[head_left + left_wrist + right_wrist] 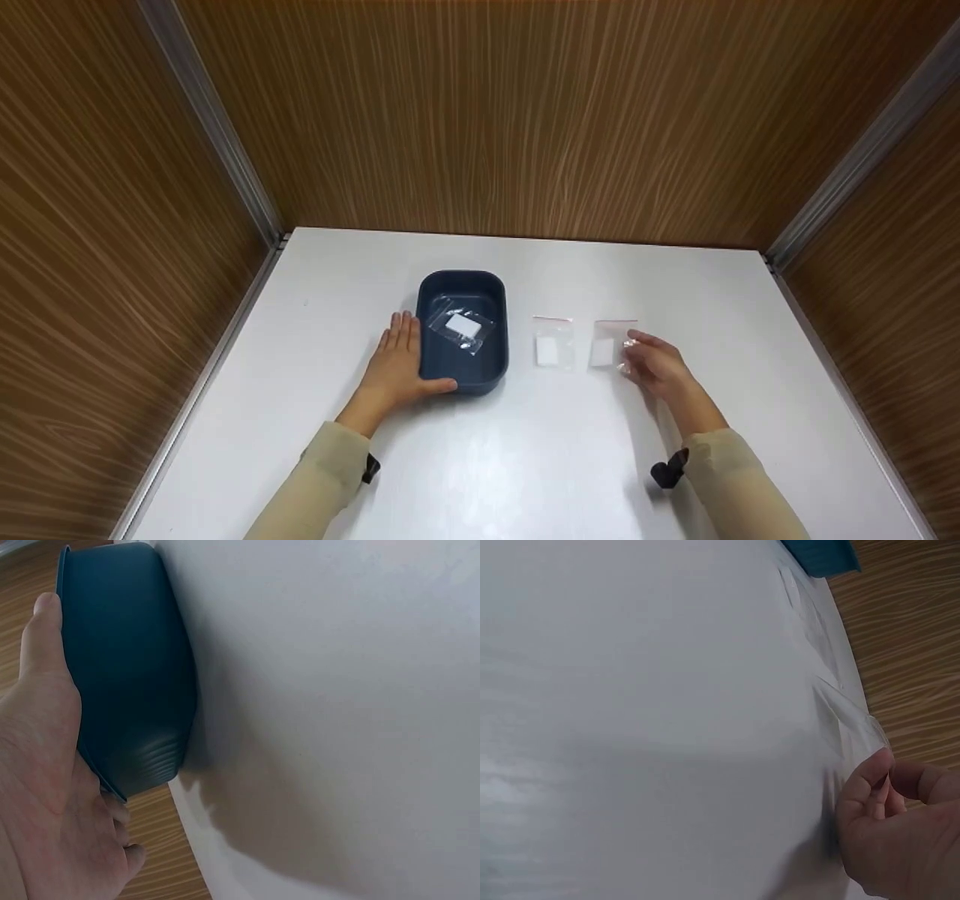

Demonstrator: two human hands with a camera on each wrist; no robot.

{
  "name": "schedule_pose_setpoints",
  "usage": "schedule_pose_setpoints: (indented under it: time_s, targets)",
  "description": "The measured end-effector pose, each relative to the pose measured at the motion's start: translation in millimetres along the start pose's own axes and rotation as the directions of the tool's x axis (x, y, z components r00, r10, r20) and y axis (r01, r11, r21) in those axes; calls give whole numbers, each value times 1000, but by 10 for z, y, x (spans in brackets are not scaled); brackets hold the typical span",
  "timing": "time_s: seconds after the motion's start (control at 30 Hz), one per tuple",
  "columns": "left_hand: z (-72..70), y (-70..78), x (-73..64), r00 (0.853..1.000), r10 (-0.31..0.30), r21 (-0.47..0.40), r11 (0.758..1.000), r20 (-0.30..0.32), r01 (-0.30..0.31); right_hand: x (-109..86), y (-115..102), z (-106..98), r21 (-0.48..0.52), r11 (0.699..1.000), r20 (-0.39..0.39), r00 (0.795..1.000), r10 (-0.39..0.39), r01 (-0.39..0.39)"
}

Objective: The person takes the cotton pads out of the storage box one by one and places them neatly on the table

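Observation:
A dark blue rectangular tray stands on the white table, a clear zip bag with a white block lying inside it. My left hand rests along the tray's left side, fingers straight and thumb at the near rim; in the left wrist view the palm faces the blue wall. My right hand pinches the right edge of another clear zip bag with a red seal line and a white block inside. In the right wrist view, thumb and fingertips meet on the plastic bag, raised at that edge.
A third zip bag with a white block lies flat between the tray and the right-hand bag. Wood-grain panels with metal corner strips enclose the white table at the back and both sides. Black straps sit on both sleeves.

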State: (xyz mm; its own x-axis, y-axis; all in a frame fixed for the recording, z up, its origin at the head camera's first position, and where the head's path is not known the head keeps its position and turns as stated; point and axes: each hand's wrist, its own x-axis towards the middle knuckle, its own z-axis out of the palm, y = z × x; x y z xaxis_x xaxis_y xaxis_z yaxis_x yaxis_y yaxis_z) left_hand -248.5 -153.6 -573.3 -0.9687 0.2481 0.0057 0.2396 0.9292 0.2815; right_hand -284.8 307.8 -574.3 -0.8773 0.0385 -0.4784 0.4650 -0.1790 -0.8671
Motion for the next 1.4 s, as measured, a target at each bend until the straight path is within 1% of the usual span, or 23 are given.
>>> schedule_pose_setpoints:
  time_s: [0.1, 0.2, 0.3, 0.43, 0.57, 0.73, 0.8, 0.9, 0.97, 1.03, 1.2, 1.3, 1.37, 1.4]
  targets:
    - [5, -3, 2, 1000, 1, 5, 1000, 0, -1, 4, -22, -3, -72, 997, -29, 1000, -5, 3]
    - [5, -1, 9, 1000, -1, 13, 1000, 0, 1, 2, -40, -12, -171, 985, -54, 998, -28, 18]
    - [4, 0, 17, 1000, 0, 16, 1000, -1, 0, 6, -48, -23, -270, 961, -68, 994, -80, 59]
    - [-3, 3, 15, 1000, -5, 11, 1000, -2, 5, 20, -51, -38, -355, 927, -62, 986, -155, 124]
    - [-11, 9, 5, 1000, -13, 1, 1000, 0, 13, 29, -56, -56, -437, 886, -51, 979, -199, 157]
    - [-6, 11, 0, 1000, -13, -9, 1000, 7, 13, 26, -75, -67, -522, 839, -62, 975, -214, 152]
    - [-4, 9, -2, 1000, -14, -10, 1000, 6, 14, 20, -88, -65, -558, 815, -62, 972, -229, 156]
    - [-8, 9, -7, 1000, -12, -4, 1000, 9, 12, 9, -101, -73, -621, 765, -55, 965, -258, 169]
    - [-14, 13, -10, 1000, -11, 2, 1000, 13, 11, 5, -106, -79, -647, 742, -56, 960, -273, 173]
    - [-21, 19, -12, 1000, -10, 2, 1000, 17, 10, 1, -106, -80, -660, 731, -58, 959, -279, 172]
    - [-32, 30, -13, 1000, -5, -8, 1000, 14, 5, -5, -109, -41, -667, 722, -57, 954, -295, 184]
    - [-35, 25, -13, 1000, -1, -8, 1000, 12, 1, -14, -118, 27, -658, 721, -38, 946, -321, 218]
    - [-35, 18, -15, 1000, -3, -8, 1000, 11, 4, -18, -128, 92, -639, 731, -23, 943, -331, 241]
    - [-34, 14, -16, 1000, -6, -8, 1000, 10, 6, -20, -135, 130, -613, 747, -9, 943, -332, 258]
